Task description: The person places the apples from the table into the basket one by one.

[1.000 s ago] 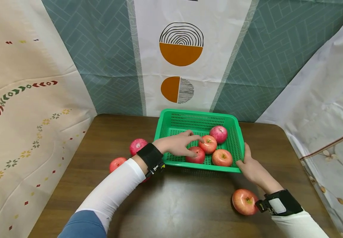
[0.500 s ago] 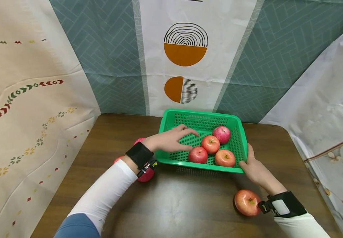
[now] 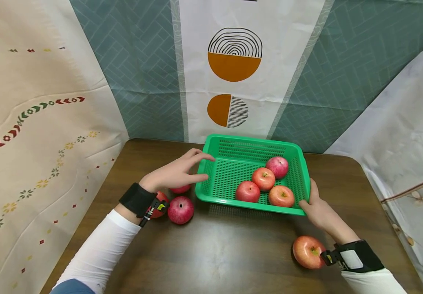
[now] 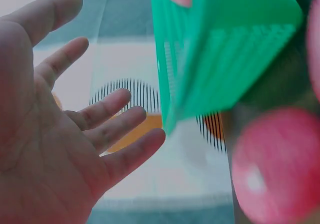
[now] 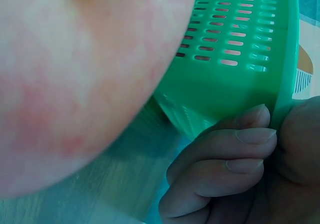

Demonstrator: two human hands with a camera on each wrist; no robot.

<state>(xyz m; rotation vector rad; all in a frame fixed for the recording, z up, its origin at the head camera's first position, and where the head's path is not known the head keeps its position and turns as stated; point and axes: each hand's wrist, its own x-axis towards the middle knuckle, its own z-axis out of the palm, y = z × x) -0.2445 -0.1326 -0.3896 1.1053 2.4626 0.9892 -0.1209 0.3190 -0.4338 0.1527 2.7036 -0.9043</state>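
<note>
My left hand (image 3: 177, 171) hovers palm-inward at the left end of a green plastic basket (image 3: 226, 175), fingers spread and holding nothing. In the left wrist view its palm and straight fingers show beside the basket's end wall (image 4: 235, 58). With the right hand (image 3: 319, 208) I grip the basket's front right corner; the right wrist view shows curled fingers (image 5: 225, 179) and the thumb pinching its rim. Several apples sit in the basket's right half, among them a red one (image 3: 248, 191). Another apple (image 3: 308, 252) lies on the table beside my right wrist.
Left of the basket are a dark pink apple (image 3: 180, 210), a red apple (image 3: 158, 206) partly behind my left wrist, and a third apple (image 3: 180, 189) mostly covered by the left hand. A patterned cloth (image 3: 152, 81) hangs behind the wooden table (image 3: 211, 253).
My left hand has drawn back leftward from over the apples in the basket to past its left rim. The right hand keeps its grip on the corner. The view has shifted slightly.
</note>
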